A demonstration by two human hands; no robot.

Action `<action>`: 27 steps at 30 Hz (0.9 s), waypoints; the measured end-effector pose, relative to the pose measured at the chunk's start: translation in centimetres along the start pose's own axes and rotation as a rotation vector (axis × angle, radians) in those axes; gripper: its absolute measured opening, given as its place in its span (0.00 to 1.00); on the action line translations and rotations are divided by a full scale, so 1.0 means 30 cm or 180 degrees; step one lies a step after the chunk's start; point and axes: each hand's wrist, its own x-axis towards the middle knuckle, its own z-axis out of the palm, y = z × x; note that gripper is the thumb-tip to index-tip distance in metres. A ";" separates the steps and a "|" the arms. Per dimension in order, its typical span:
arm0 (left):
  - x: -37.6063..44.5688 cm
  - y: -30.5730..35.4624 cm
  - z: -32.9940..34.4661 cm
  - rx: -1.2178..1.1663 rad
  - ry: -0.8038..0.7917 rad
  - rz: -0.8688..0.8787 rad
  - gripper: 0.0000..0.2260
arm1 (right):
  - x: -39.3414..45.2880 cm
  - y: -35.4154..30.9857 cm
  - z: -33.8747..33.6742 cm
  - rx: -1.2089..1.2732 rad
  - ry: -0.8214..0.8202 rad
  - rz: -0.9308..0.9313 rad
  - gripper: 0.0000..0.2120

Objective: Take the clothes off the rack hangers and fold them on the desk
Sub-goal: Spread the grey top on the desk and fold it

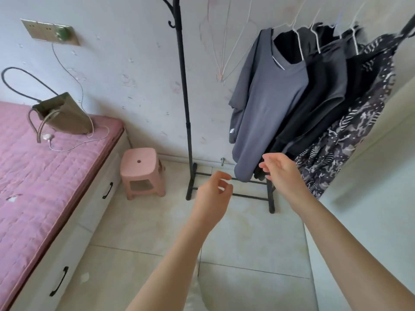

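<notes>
A black clothes rack (pixel 184 86) stands against the wall. On white wire hangers (pixel 299 44) hang a grey T-shirt (pixel 267 104), darker tops (pixel 323 86) behind it and a black-and-white patterned garment (pixel 350 135) at the right. Empty wire hangers (pixel 224 48) hang to the left of the shirt. My left hand (pixel 213 194) is raised below the shirt's hem, fingers loosely curled, holding nothing. My right hand (pixel 281 173) reaches just right of the hem with relaxed fingers, also holding nothing. No desk is in view.
A bed with a pink quilted cover (pixel 45 167) and white drawers fills the left, with an olive bag (pixel 65 117) and a cable on it. A pink plastic stool (pixel 141 172) stands between bed and rack. The rack's base bars (pixel 249 196) lie on the tiled floor.
</notes>
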 end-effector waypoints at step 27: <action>1.111 0.677 0.439 0.0070 -0.0408 0.0701 0.24 | 1.236 -0.403 -0.463 0.0289 0.0677 -0.0394 0.15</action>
